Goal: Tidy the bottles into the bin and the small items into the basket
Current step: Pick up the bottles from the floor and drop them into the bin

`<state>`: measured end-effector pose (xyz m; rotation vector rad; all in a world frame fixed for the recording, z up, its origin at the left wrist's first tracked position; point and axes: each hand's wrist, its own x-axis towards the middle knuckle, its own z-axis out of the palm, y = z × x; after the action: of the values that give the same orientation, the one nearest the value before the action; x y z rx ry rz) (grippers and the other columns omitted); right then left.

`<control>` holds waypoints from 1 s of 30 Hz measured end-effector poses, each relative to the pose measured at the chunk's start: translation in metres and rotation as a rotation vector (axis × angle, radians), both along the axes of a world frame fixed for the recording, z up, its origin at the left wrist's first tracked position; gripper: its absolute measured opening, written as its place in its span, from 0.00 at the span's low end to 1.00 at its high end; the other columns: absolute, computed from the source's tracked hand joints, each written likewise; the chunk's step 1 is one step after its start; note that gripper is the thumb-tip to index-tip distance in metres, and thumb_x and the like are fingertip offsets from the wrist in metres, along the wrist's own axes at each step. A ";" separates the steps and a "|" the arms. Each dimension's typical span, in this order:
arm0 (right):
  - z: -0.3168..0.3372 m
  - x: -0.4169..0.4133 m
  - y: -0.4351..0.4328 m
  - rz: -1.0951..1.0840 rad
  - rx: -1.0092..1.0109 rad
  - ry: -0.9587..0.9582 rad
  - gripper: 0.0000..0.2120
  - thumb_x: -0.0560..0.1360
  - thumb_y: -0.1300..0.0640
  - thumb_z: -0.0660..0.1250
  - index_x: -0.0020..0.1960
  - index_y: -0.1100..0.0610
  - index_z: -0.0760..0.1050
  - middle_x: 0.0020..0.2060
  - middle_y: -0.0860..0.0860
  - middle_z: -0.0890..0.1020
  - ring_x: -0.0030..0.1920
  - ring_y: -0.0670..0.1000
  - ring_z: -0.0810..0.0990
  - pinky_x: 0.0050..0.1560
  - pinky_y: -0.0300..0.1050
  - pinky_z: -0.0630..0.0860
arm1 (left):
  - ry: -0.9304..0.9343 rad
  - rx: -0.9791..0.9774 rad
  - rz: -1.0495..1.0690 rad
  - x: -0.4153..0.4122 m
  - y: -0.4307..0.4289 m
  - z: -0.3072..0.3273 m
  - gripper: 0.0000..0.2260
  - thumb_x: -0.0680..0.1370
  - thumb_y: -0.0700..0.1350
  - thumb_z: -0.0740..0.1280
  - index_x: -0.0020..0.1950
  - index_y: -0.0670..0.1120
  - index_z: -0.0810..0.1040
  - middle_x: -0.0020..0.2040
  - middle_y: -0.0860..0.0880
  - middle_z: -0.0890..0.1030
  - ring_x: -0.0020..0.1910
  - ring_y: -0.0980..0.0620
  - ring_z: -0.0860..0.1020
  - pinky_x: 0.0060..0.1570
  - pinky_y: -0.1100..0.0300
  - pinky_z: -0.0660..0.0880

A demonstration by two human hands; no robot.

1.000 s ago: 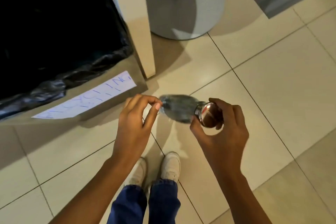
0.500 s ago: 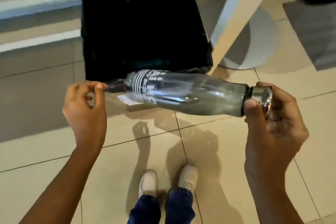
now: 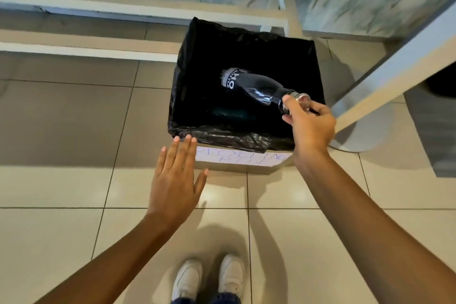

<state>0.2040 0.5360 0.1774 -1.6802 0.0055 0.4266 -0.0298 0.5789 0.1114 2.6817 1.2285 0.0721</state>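
Note:
A dark see-through bottle (image 3: 249, 85) with white lettering and a silver cap hangs tilted over the open bin (image 3: 222, 137), base pointing down and left into it. My right hand (image 3: 307, 123) grips the bottle at its capped neck, over the bin's right near corner. The bin is a box lined with a black bag, with a white handwritten label (image 3: 240, 157) on its front. A dim teal object (image 3: 228, 112) lies on the bin floor. My left hand (image 3: 176, 180) is flat with fingers spread, empty, just in front of the bin's left near corner.
White table legs (image 3: 392, 74) slant down at the right, with a round grey base (image 3: 355, 136) beside the bin. A white ledge (image 3: 98, 49) and marbled wall run behind. My white shoes (image 3: 209, 276) stand on the beige tiled floor.
My left hand let go of the bottle's base and dropped flat in front of the bin. My right hand carried the bottle forward over the bin, tipping its base down inside.

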 end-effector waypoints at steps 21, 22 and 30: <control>-0.118 0.050 0.103 0.269 -0.473 -0.059 0.31 0.75 0.57 0.70 0.72 0.62 0.60 0.63 0.62 0.74 0.61 0.62 0.75 0.57 0.50 0.76 | -0.025 0.034 -0.023 0.007 0.030 -0.042 0.29 0.80 0.56 0.54 0.75 0.40 0.58 0.76 0.40 0.59 0.75 0.39 0.59 0.70 0.41 0.62; -0.124 0.052 0.107 0.275 -0.474 -0.016 0.32 0.75 0.57 0.70 0.73 0.62 0.58 0.63 0.62 0.74 0.60 0.62 0.76 0.57 0.50 0.76 | -0.034 0.039 -0.015 0.008 0.029 -0.043 0.29 0.80 0.56 0.54 0.75 0.40 0.58 0.76 0.40 0.59 0.75 0.40 0.58 0.71 0.42 0.62; -0.150 0.063 0.138 0.455 -0.947 -0.191 0.28 0.80 0.59 0.61 0.75 0.65 0.54 0.70 0.63 0.66 0.69 0.62 0.68 0.65 0.51 0.68 | -0.119 -0.031 0.075 0.023 0.031 -0.047 0.30 0.79 0.57 0.50 0.75 0.39 0.58 0.74 0.39 0.64 0.75 0.41 0.57 0.73 0.45 0.57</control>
<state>0.2668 0.6738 0.0278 -2.6676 -0.3731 0.6586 -0.0067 0.6099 0.0642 2.5644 1.2817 0.2181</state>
